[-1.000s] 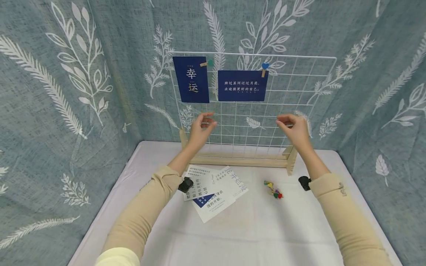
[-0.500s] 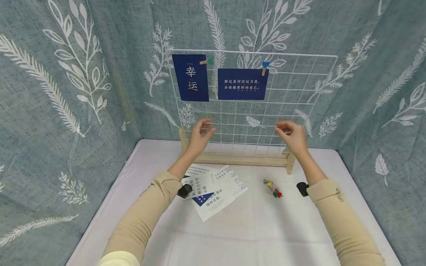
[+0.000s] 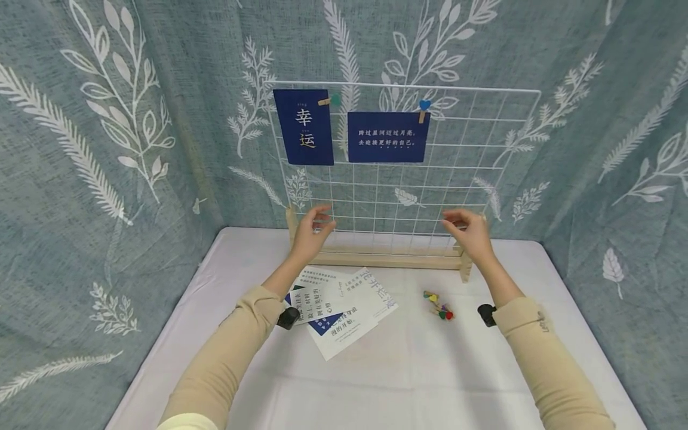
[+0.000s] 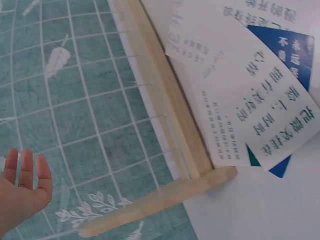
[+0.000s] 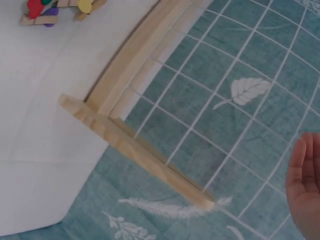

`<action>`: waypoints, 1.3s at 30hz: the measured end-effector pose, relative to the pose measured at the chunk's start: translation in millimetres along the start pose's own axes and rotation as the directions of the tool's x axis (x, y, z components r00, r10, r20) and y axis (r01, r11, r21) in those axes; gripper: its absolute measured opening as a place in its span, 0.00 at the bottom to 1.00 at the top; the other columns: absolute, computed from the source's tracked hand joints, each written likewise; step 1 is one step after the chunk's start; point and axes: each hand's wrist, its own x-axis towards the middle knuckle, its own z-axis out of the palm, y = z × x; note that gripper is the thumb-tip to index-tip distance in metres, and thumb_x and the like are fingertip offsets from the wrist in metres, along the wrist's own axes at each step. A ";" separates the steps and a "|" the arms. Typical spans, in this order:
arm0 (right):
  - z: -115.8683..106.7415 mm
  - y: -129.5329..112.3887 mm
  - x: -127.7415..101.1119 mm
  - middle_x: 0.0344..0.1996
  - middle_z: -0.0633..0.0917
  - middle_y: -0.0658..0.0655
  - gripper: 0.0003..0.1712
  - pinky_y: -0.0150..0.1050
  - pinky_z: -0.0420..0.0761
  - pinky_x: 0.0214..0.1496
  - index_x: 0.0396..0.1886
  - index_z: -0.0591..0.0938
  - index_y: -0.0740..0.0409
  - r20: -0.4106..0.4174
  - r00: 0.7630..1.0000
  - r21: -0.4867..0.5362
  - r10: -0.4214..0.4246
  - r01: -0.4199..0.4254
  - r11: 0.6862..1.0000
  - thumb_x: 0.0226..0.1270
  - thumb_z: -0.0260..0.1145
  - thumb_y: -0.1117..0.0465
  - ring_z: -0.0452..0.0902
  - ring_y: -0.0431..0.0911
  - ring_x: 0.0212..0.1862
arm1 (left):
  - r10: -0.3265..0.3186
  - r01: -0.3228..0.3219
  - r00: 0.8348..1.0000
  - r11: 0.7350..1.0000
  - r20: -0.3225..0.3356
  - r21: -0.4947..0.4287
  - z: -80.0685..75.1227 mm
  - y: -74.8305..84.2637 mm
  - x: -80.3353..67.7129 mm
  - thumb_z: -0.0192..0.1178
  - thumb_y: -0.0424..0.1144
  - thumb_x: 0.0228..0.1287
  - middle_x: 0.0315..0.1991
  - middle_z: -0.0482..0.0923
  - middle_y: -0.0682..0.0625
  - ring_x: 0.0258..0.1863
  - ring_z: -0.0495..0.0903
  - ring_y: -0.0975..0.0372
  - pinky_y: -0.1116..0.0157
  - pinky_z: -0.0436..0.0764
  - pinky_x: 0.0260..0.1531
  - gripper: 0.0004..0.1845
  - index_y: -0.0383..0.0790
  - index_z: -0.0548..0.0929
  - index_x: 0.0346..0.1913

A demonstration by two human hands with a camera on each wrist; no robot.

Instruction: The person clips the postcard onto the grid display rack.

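Just two empty, relaxed hands (image 3: 390,231) hover before one grid (image 3: 484,143) bearing two blue cards (image 3: 388,137).

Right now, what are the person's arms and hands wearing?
Both arms are in long beige sleeves: the left sleeve and the right sleeve, which has small dark lettering near its cuff. A small black camera sits at the left wrist and another black unit at the right. The left hand and right hand are bare.

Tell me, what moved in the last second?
Both hands came down along the wire grid: the left hand and right hand now sit low, near its wooden base, holding nothing. The hung cards, loose cards and pegs stayed put.
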 end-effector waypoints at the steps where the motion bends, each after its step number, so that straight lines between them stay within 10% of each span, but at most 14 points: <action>1: 0.1 1.8 -0.8 0.43 0.82 0.72 0.15 0.14 0.69 0.38 0.49 0.79 0.73 0.008 1.000 0.001 0.007 -0.007 1.000 0.66 0.61 0.67 0.66 0.17 0.31 | -0.005 0.005 1.000 1.000 0.001 0.006 -0.3 -1.8 -0.7 0.55 0.31 0.67 0.55 0.70 0.31 0.53 0.72 0.43 0.50 0.74 0.55 0.23 0.29 0.67 0.62; 11: 5.9 15.0 -11.2 0.45 0.81 0.71 0.17 0.24 0.73 0.42 0.51 0.77 0.72 0.078 0.996 -0.015 0.034 -0.033 0.999 0.67 0.61 0.66 0.78 0.59 0.45 | 0.020 -0.020 1.000 0.991 -0.004 0.129 0.3 -28.1 -13.7 0.57 0.30 0.64 0.56 0.70 0.31 0.56 0.68 0.43 0.49 0.68 0.61 0.22 0.25 0.69 0.59; 27: 15.2 36.3 -26.6 0.46 0.80 0.74 0.22 0.54 0.80 0.49 0.54 0.75 0.73 0.196 0.977 -0.013 0.081 -0.080 0.997 0.64 0.63 0.65 0.78 0.63 0.46 | -0.077 0.082 0.996 0.975 -0.032 0.205 -3.5 -59.7 -32.4 0.59 0.33 0.63 0.56 0.69 0.29 0.58 0.68 0.41 0.46 0.69 0.59 0.23 0.27 0.70 0.59; 39: 28.8 60.8 -42.0 0.44 0.80 0.74 0.20 0.52 0.81 0.48 0.52 0.75 0.75 0.249 0.962 -0.065 0.112 -0.099 0.993 0.63 0.64 0.67 0.78 0.63 0.44 | -0.344 0.341 0.936 0.840 -0.073 0.422 -6.8 -77.3 -53.5 0.58 0.45 0.65 0.60 0.66 0.30 0.59 0.63 0.36 0.36 0.67 0.54 0.27 0.35 0.69 0.62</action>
